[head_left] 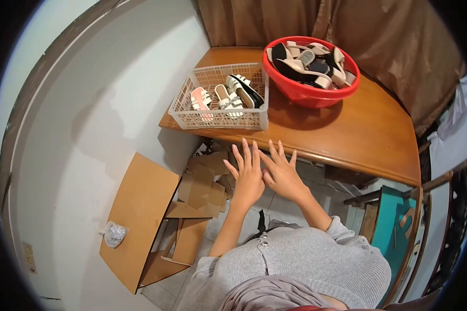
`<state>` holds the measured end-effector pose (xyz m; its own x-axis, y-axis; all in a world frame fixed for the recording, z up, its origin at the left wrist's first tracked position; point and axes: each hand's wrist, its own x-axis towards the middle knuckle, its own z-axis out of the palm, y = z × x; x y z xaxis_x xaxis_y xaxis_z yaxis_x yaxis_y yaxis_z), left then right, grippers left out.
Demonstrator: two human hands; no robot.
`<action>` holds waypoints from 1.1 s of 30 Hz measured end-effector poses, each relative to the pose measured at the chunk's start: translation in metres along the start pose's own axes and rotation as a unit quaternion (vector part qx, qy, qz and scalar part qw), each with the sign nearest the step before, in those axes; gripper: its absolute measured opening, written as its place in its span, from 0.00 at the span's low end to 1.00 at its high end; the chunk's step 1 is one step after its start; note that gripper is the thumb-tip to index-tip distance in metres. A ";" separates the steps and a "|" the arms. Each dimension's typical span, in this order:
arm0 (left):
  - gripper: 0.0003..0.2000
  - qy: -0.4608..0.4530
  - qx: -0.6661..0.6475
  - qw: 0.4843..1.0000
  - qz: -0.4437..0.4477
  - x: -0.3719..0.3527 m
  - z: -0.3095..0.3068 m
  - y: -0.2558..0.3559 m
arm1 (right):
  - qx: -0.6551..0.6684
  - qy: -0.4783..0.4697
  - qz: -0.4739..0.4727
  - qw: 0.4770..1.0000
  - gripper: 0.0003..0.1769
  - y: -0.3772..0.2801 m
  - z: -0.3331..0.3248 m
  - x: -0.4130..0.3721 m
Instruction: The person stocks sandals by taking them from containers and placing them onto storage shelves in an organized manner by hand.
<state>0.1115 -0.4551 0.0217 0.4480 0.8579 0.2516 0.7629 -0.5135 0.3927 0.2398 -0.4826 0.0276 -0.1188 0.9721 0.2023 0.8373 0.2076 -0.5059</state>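
My left hand (pixel 247 175) and my right hand (pixel 282 173) are held out flat side by side just before the near edge of a wooden table (pixel 347 129), fingers spread, touching each other at the thumbs. Neither hand holds anything. On the table, a white plastic basket (pixel 218 119) holds a few sandals, pink, white and black. Beside it to the right stands a red round basin (pixel 306 93) heaped with several shoes and sandals.
Flattened cardboard pieces (pixel 145 207) and scraps lie on the tiled floor to the left, under the table's edge, with a small clear plastic bag (pixel 114 233) on them. A brown curtain (pixel 347 26) hangs behind the table. A teal wooden chair (pixel 394 228) stands at right.
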 end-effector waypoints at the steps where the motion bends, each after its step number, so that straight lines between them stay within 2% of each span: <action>1: 0.37 0.000 -0.001 1.000 -0.010 0.011 0.001 -0.008 | 0.001 -0.009 -0.005 1.000 0.30 0.002 0.003 0.015; 3: 0.38 0.025 -0.015 0.998 -0.047 0.029 0.004 -0.025 | 0.010 -0.013 -0.035 0.999 0.29 0.005 0.012 0.043; 4: 0.38 0.005 -0.013 0.998 -0.065 0.038 0.000 -0.032 | 0.011 -0.021 -0.039 0.999 0.28 0.003 0.015 0.055; 9: 0.40 0.017 -0.035 0.996 -0.084 0.086 0.001 -0.098 | 0.029 -0.012 -0.040 0.999 0.29 0.015 0.049 0.108; 12: 0.43 0.113 -0.113 0.984 -0.084 0.138 0.001 -0.163 | 0.021 0.027 -0.033 0.999 0.35 0.023 0.050 0.144; 14: 0.38 0.151 -0.121 0.978 -0.073 0.190 0.000 -0.214 | 0.022 0.057 -0.002 0.998 0.34 0.032 0.052 0.176; 15: 0.36 0.152 -0.110 0.978 -0.096 0.220 0.002 -0.241 | 0.019 0.077 0.012 0.997 0.33 0.038 0.050 0.194; 16: 0.38 0.114 -0.134 0.979 -0.103 0.252 0.015 -0.285 | 0.012 0.101 0.022 0.995 0.32 0.041 0.050 0.212; 17: 0.42 -0.030 -0.096 0.977 -0.188 0.284 0.012 -0.314 | 0.009 0.099 0.030 0.995 0.32 0.044 0.050 0.228; 18: 0.46 -0.171 -0.052 0.947 -0.265 0.311 0.012 -0.334 | 0.023 0.058 0.030 0.998 0.31 0.048 0.051 0.245; 19: 0.46 -0.177 -0.053 0.947 -0.262 0.330 0.025 -0.352 | 0.039 0.017 0.031 0.999 0.30 0.052 0.052 0.261; 20: 0.51 -0.195 -0.009 0.925 -0.325 0.347 0.043 -0.369 | -0.042 -0.011 -0.009 0.999 0.28 0.064 0.061 0.278; 21: 0.56 -0.212 0.036 0.898 -0.383 0.358 0.054 -0.379 | -0.043 -0.010 0.000 0.999 0.28 0.068 0.064 0.296; 22: 0.60 -0.245 0.058 0.887 -0.388 0.362 0.063 -0.383 | -0.044 -0.144 0.047 0.987 0.28 0.070 0.068 0.314; 23: 0.60 -0.253 0.059 0.888 -0.379 0.362 0.073 -0.384 | -0.040 -0.274 0.093 0.956 0.28 0.070 0.072 0.331; 24: 0.61 -0.269 0.122 0.900 -0.321 0.361 0.088 -0.390 | -0.039 -0.272 0.104 0.956 0.28 0.071 0.080 0.347; 25: 0.62 -0.281 0.184 0.905 -0.262 0.361 0.093 -0.386 | -0.114 -0.334 0.107 0.930 0.29 0.074 0.091 0.365; 26: 0.66 -0.269 0.138 0.904 -0.303 0.361 0.097 -0.381 | -0.188 -0.394 0.107 0.893 0.29 0.075 0.103 0.376; 27: 0.66 -0.273 0.139 0.904 -0.300 0.364 0.100 -0.378 | -0.186 -0.395 0.111 0.893 0.29 0.082 0.120 0.382; 29: 0.65 -0.299 0.169 0.901 -0.266 0.369 0.103 -0.377 | -0.230 -0.242 0.118 0.935 0.32 0.091 0.150 0.392; 30: 0.61 -0.302 0.181 0.901 -0.254 0.368 0.100 -0.375 | -0.277 -0.280 0.170 0.903 0.39 0.087 0.155 0.399; 31: 0.61 -0.303 0.183 0.901 -0.252 0.372 0.105 -0.385 | -0.275 -0.280 0.172 0.903 0.39 0.083 0.160 0.404; 33: 0.56 -0.240 0.044 0.938 -0.247 0.382 0.107 -0.407 | -0.357 -0.272 0.230 0.863 0.40 0.078 0.171 0.408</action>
<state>0.0220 0.0836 -0.1372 0.1719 0.9102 -0.3768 0.9585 -0.0662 0.2774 0.1651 -0.0509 -0.0731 0.2431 0.8815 -0.4048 0.9551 -0.1448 0.2584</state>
